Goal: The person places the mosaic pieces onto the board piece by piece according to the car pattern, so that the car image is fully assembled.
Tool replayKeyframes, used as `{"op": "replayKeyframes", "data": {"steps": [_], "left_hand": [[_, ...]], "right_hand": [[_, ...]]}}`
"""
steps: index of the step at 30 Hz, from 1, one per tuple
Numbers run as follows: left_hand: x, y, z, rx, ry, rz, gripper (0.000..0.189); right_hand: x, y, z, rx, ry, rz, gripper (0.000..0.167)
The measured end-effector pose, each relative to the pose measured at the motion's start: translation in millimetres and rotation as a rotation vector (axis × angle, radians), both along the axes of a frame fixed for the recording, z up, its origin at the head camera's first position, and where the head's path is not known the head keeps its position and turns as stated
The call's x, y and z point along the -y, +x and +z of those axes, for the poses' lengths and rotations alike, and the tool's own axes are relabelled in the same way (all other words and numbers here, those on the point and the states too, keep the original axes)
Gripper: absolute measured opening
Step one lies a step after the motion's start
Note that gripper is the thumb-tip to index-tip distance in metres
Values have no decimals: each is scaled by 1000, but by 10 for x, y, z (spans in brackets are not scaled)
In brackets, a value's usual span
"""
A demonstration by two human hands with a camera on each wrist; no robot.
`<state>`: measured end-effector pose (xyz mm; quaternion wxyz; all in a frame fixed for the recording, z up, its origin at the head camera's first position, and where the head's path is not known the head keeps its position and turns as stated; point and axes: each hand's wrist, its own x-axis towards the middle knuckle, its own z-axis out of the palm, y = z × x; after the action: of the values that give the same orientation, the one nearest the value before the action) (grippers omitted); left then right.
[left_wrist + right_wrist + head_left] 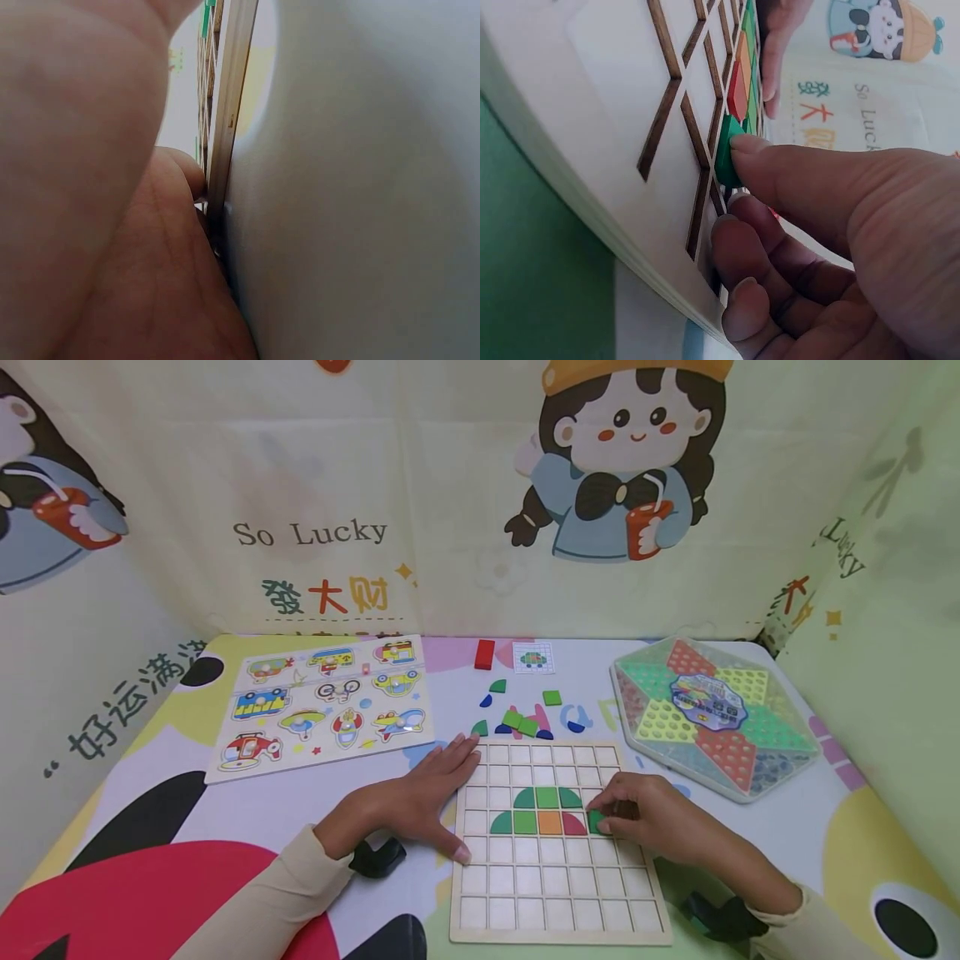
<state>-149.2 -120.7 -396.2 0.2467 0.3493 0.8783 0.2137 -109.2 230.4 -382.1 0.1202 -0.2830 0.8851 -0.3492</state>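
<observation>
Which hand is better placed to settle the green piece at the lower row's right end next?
Probably the right hand: its thumb is already on that green piece, beside the red piece. The left hand rests at the board's opposite edge.

Back cloth point(450, 485): "So Lucky" in dark print; below it "發大财" in dark green, red and yellow; next line down cut off, unreadable. Left cloth point(75, 652): opening quote mark, then "好运满满", slanted. Right cloth point(900, 693): "Lucky", skewed, red "大" under it. Table sheet point(300, 802): blue "a", nearby letters partly covered. Box label point(708, 702): lettering too small. Right wrist view: "So Luck", "發大", sideways.
</observation>
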Motion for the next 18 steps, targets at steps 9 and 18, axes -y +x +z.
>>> {"op": "replayKeyframes", "data": {"steps": [9, 18], "left_hand": [[7, -5, -13, -8, 6, -3, 122], [17, -11, -23, -9, 14, -14, 122]], "right_hand": [[19, 18, -12, 4, 9, 5, 15], [17, 8, 25, -34, 9, 40, 13]]}}
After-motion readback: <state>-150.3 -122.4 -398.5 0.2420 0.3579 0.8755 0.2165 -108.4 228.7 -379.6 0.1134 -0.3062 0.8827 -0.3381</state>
